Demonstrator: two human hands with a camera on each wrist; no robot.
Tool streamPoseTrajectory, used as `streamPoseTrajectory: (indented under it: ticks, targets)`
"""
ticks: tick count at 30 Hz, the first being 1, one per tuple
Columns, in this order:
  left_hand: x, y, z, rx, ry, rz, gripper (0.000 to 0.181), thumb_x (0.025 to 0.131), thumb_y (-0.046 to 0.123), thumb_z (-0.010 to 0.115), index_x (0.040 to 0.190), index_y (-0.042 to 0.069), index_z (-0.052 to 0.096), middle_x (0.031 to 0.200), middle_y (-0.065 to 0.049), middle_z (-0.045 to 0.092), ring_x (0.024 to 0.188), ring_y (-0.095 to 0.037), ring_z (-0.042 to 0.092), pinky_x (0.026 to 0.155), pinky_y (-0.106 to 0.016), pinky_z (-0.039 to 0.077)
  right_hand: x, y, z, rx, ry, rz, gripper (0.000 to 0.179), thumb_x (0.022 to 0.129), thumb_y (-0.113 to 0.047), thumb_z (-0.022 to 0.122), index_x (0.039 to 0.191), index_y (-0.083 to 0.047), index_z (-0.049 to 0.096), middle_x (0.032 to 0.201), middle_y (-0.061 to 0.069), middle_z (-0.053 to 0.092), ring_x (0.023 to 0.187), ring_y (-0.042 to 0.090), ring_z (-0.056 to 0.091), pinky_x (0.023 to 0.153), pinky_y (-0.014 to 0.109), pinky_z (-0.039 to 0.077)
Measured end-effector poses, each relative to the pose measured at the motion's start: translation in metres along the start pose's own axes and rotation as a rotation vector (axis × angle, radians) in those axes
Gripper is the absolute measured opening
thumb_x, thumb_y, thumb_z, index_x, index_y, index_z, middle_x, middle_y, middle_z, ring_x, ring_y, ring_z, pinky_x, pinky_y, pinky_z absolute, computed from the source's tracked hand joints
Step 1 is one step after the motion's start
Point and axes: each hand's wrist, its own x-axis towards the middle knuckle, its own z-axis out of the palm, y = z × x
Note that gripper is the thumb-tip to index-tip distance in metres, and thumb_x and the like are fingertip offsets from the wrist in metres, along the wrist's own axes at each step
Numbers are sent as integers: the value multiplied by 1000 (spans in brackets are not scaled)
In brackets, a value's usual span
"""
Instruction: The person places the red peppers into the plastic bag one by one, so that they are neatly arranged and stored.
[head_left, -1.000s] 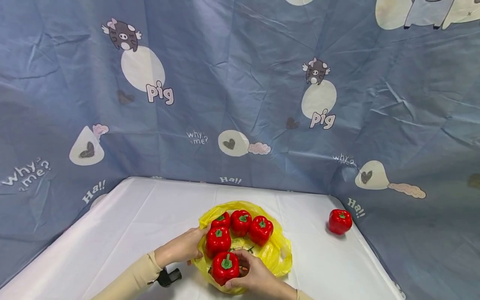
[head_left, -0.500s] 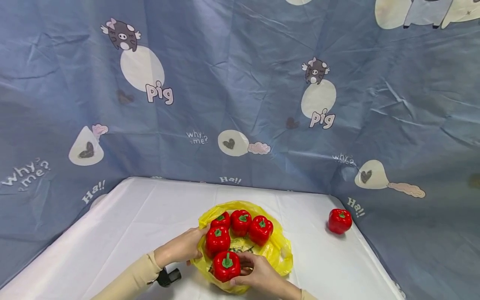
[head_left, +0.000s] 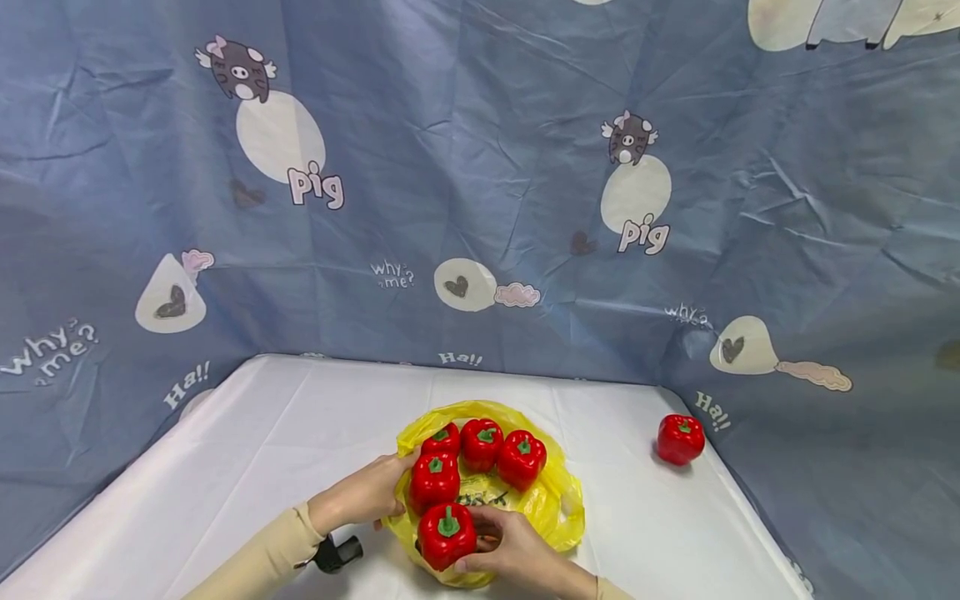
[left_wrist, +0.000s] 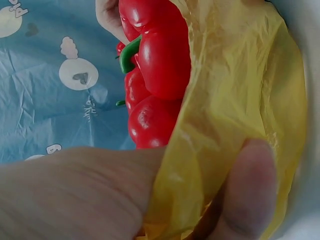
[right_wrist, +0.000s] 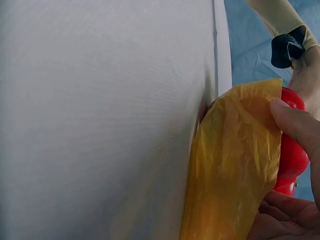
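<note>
A yellow plastic bag stands with its mouth spread wide, holding several red bell peppers with green stems. My right hand grips one bell pepper at the bag's near side, fingers and thumb around its right side. In the right wrist view, the thumb lies at the bag's rim, against the red pepper. My left hand pinches the bag's left wall; the left wrist view shows its thumb outside the yellow film, with the other fingers hidden behind it.
Another red bell pepper sits alone near the right edge of the white table. A blue printed cloth hangs behind and along the sides. A black wrist device is strapped below the left hand.
The bell pepper in my right hand has shifted slightly right, then back left, at the bag's near side. My left hand keeps its place on the bag.
</note>
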Motion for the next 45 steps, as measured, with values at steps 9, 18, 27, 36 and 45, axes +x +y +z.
streamPoseTrajectory:
  ticks: [9,18,27,36,45]
  targets:
    - [0,0,0,12,11,-18,84,72,-13,72,146,-7,33,126,-31,51,44,-16,55,38,-29,52,-3,1,-9,14,-7,-36,60,78,-24,81,130,-6,57,127,10,62,113,18,64,93,27,55]
    - [0,-2,1,9,13,-20,84,72,-13,72,146,-7,33,128,-32,50,44,-16,55,39,-32,53,-10,0,-18,55,-8,-55,63,80,-25,79,133,-1,53,129,13,60,117,28,61,96,32,54]
    - [-1,-1,1,8,12,-39,84,72,-13,72,146,-6,34,127,-32,51,45,-16,55,38,-29,51,-17,-5,-38,86,25,-87,69,80,-24,78,135,5,47,132,27,54,124,42,53,101,36,50]
    - [0,-2,1,16,16,-27,85,72,-13,72,147,-6,33,127,-32,51,44,-16,55,37,-28,51,-28,-12,-71,97,127,-90,66,79,-19,79,133,3,49,134,29,51,128,46,48,104,39,46]
    - [1,-2,2,21,11,-43,85,72,-12,73,146,-6,33,127,-32,51,44,-16,55,37,-28,51,-40,-19,-94,66,208,-87,67,81,-17,76,137,2,45,136,23,51,128,36,50,104,30,48]
